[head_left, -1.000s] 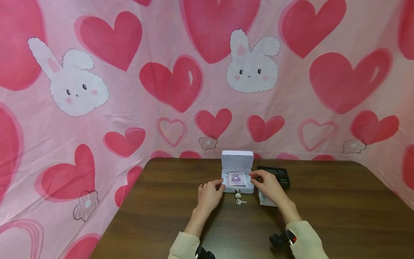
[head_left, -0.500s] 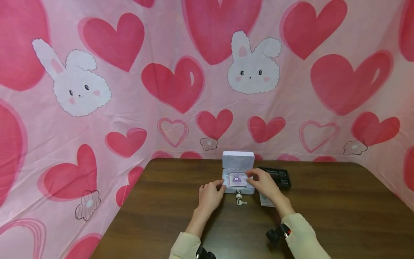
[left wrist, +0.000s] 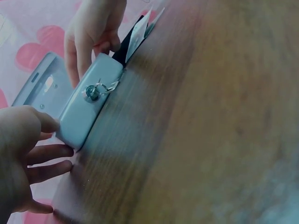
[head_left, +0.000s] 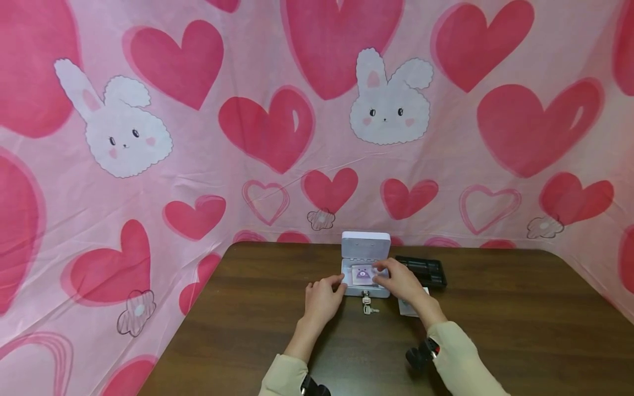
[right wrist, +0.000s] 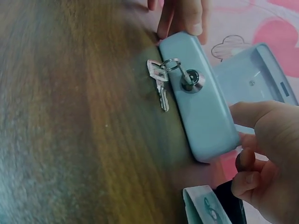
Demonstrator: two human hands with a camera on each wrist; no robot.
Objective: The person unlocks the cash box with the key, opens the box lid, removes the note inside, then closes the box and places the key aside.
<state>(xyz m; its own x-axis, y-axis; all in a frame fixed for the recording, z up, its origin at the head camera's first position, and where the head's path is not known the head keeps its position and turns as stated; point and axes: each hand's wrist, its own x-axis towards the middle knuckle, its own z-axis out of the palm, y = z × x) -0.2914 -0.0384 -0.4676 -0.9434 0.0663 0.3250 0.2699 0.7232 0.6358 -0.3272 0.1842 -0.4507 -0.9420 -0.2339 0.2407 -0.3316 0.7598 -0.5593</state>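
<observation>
A small pale cash box [head_left: 382, 293] stands on the table with its lid [head_left: 365, 246] raised. Inside lies a card or note with a purple bear [head_left: 363, 271]. One key sits in the front lock [right wrist: 192, 82]; a second key [right wrist: 161, 84] hangs from its ring. My left hand [head_left: 322, 300] rests against the box's left side, thumb at the rim and fingers spread along the wall. My right hand [head_left: 402, 280] reaches over the right rim, thumb and index at the card's right edge. I cannot tell whether they pinch it.
Right of the box, a folded paper with a printed design [right wrist: 208, 205] lies under the right forearm. A black compartment tray [head_left: 436, 273] is behind it. A pink heart-and-bunny cloth [head_left: 277, 132] hangs behind the brown table [head_left: 238, 330].
My right hand has moved left, from the box's right rim to further over its inside, by the bear card. The left hand stays against the box; the head view shifts slightly.
</observation>
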